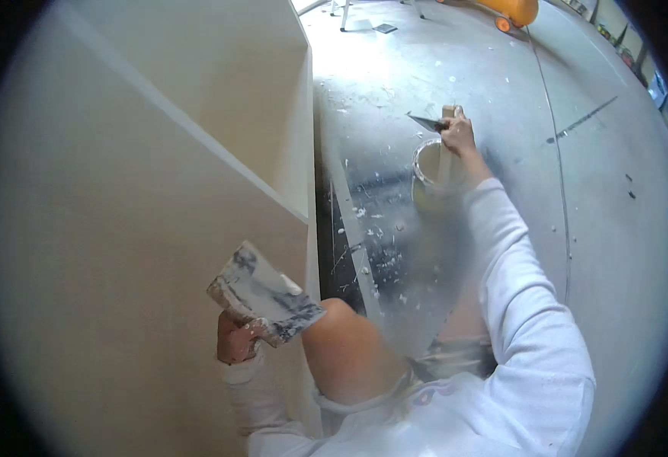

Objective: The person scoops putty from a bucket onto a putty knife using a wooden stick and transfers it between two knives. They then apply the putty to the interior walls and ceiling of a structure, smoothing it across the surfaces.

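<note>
So, 7 o'clock: my left fingers [248, 330] grip a smeared board [261, 291]; 2 o'clock: right fingers [458, 126] grasp a scraper [427, 123] near the bucket [418, 161].

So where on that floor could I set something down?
Barest: the floor right of the thin dark line, below the dark scraps. It's crowded around the bucket, near the right hand, and white flecks litter the floor beside the pale panel.

The grey floor [612, 221] — white-flecked, brightly lit toward the back — bears an orange wheeled object [518, 10].
</note>
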Demonstrator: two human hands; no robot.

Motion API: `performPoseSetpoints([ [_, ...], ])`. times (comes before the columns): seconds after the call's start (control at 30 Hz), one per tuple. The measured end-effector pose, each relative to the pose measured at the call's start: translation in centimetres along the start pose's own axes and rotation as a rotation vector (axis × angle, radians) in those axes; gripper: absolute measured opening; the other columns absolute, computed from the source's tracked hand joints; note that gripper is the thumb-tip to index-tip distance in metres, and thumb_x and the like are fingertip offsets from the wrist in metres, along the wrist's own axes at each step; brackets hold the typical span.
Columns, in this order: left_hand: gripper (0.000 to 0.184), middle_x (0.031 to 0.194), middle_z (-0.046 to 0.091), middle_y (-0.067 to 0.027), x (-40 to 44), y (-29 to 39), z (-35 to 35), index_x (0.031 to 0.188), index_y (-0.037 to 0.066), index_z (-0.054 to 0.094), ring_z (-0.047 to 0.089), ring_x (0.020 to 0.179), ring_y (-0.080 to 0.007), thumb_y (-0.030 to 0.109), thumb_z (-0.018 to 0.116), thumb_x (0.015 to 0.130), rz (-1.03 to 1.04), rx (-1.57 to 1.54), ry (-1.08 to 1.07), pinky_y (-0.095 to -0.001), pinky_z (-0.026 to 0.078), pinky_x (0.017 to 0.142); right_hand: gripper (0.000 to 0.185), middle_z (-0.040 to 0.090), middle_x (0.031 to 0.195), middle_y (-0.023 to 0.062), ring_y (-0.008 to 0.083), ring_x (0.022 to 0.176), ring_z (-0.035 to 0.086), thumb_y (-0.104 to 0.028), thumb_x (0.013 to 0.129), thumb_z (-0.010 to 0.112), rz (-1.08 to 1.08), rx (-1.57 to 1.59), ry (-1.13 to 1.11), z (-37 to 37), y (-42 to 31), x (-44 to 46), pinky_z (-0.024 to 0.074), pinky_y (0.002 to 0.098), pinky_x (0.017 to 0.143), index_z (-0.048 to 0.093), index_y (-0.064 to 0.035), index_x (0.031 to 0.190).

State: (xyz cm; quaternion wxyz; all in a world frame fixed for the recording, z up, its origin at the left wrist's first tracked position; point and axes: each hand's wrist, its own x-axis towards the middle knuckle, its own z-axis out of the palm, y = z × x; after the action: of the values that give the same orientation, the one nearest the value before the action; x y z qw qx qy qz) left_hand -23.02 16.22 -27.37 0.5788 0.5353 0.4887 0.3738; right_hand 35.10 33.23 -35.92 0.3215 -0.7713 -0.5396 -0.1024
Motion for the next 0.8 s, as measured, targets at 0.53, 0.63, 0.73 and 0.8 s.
performPoseSetpoints([
  [0.53,0.02,0.087,0.06,-0.0126,22.5,-1.1,30.4,0.1,-0.002,0.052,0.062,0.073,-0.025,0.004,0.054,0.081,-0.248,-0.911,-0.097,-0.0442,0.056,0.071,0.023,0.06,0.077,0.0225,0.0371,0.086,0.055,-0.02,0.066,0.062,-0.051,-0.094,0.288,-2.6,5.2,0.2,0.0464,0.0428,0.079,0.059,0.0019,0.074],
  [0.63,0.017,0.089,0.059,-0.0143,19.7,-4.2,31.9,0.097,-0.002,0.051,0.061,0.077,-0.0273,0.004,0.052,0.082,-0.273,-1.1,-0.004,-0.0463,0.055,0.074,0.022,0.058,0.084,0.0243,0.0425,0.08,0.054,-0.013,0.065,0.063,0.138,0.095,0.256,-1.7,5.7,-1.1,0.0454,0.0457,0.077,0.055,0.0044,0.076],
  [0.73,0.016,0.09,0.058,-0.0138,19.9,-7.6,31.7,0.096,-0.002,0.051,0.061,0.081,-0.0268,0.003,0.052,0.081,-0.371,-1.076,0.015,-0.0468,0.055,0.075,0.023,0.058,0.088,0.0246,0.0421,0.083,0.056,-0.013,0.065,0.062,0.275,0.155,0.187,-1.5,5.1,-0.8,0.0457,0.0446,0.079,0.054,0.004,0.078],
  [0.8,0.016,0.092,0.056,-0.0182,19.8,-7.9,31.6,0.097,-0.005,0.048,0.058,0.087,-0.0306,0.003,0.048,0.083,-0.379,-1.047,0.063,-0.0509,0.052,0.082,0.027,0.059,0.091,0.0253,0.0415,0.087,0.057,-0.016,0.067,0.062,0.346,0.222,0.218,-1.1,4.7,-0.3,0.0456,0.0437,0.081,0.055,0.0043,0.083],
])
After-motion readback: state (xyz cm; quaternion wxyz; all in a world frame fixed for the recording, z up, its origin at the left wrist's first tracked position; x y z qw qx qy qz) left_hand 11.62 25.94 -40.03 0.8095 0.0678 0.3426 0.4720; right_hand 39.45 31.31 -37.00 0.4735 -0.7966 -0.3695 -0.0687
